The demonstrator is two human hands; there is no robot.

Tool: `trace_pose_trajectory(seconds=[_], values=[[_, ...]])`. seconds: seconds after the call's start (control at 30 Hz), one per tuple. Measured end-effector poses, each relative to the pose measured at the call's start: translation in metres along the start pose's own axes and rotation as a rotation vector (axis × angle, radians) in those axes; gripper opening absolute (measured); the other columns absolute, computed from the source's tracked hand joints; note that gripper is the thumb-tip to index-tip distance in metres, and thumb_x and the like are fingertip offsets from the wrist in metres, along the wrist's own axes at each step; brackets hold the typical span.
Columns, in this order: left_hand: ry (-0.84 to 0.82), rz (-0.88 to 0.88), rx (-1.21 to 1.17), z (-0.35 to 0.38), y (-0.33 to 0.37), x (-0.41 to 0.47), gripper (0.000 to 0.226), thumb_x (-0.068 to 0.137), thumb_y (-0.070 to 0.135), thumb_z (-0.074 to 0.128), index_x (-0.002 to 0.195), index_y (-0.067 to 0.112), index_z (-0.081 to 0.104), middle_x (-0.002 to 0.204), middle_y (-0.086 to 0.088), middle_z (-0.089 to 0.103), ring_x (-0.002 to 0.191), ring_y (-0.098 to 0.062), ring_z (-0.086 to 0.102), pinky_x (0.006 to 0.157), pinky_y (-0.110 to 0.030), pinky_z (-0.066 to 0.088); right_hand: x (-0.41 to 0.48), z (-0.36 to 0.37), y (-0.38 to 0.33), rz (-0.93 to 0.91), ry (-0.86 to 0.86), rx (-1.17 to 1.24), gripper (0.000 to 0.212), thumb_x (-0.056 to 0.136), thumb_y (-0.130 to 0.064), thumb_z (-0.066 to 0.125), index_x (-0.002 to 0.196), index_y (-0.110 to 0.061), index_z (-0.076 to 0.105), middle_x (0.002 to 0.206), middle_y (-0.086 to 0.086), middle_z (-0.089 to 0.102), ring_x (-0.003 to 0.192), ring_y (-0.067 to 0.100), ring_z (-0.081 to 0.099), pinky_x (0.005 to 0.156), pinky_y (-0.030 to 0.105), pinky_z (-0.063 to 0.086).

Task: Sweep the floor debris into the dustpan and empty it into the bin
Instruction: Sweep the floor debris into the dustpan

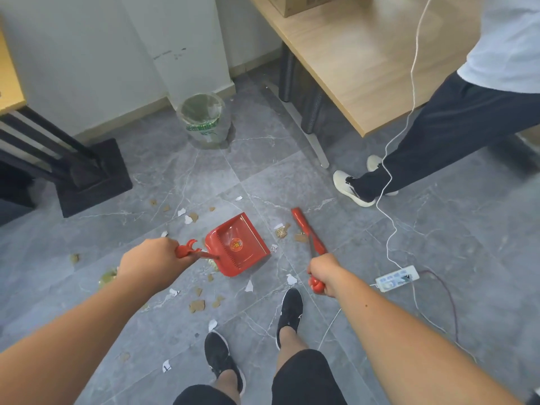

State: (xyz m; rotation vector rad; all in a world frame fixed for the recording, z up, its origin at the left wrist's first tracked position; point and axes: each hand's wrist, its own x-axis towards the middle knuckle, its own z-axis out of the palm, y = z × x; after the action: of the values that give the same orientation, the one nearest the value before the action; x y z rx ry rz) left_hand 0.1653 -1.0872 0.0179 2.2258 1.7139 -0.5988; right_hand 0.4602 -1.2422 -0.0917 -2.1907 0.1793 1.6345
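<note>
My left hand (149, 257) grips the handle of a red dustpan (238, 247), which hangs over the grey floor with its pan holding no debris. My right hand (323, 273) is closed on the handle of a red broom (308, 232) that points away from me, its head near scraps right of the dustpan. Paper and cardboard debris (197, 305) lies scattered around the dustpan and near my feet. A bin (204, 121) lined with a clear bag stands by the wall, beyond the dustpan.
Another person's legs (438, 147) stand at the right beside a wooden table (359, 68). A white power strip (397, 278) and cables lie on the floor at the right. A black stand base (93, 182) sits at the left. My shoes (289, 314) are below.
</note>
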Motion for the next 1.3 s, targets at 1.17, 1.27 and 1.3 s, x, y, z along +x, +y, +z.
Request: trace_pose_trajectory(seconds=[1.17, 1.27, 1.3], values=[[-0.009, -0.288, -0.135, 0.076, -0.265, -0.187, 0.065, 0.084, 0.079, 0.051, 0.063, 0.017, 0.054, 0.06, 0.0, 0.061, 0.056, -0.017, 0.059, 0.049, -0.028, 0.038, -0.13, 0.274, 0.093, -0.128, -0.291, -0.275, 0.02, 0.089, 0.009, 0.036, 0.09, -0.005, 0.051, 0.067, 0.009, 0.046, 0.041, 0.013, 0.035, 0.034, 0.013, 0.024], [-0.012, -0.264, -0.113, 0.073, -0.238, -0.191, 0.065, 0.084, 0.077, 0.051, 0.063, 0.016, 0.054, 0.058, 0.0, 0.059, 0.055, -0.017, 0.058, 0.048, -0.028, 0.036, -0.13, 0.245, 0.09, -0.134, -0.313, -0.253, 0.02, 0.09, 0.01, 0.04, 0.082, -0.006, 0.048, 0.062, 0.006, 0.043, 0.039, 0.012, 0.035, 0.033, 0.012, 0.024], [-0.006, -0.255, -0.106, 0.071, -0.228, -0.192, 0.065, 0.084, 0.077, 0.052, 0.063, 0.016, 0.055, 0.058, 0.0, 0.058, 0.054, -0.017, 0.057, 0.047, -0.027, 0.036, -0.129, 0.235, 0.09, -0.134, -0.319, -0.249, 0.02, 0.091, 0.01, 0.041, 0.082, -0.007, 0.047, 0.061, 0.005, 0.042, 0.036, 0.012, 0.035, 0.033, 0.012, 0.025]])
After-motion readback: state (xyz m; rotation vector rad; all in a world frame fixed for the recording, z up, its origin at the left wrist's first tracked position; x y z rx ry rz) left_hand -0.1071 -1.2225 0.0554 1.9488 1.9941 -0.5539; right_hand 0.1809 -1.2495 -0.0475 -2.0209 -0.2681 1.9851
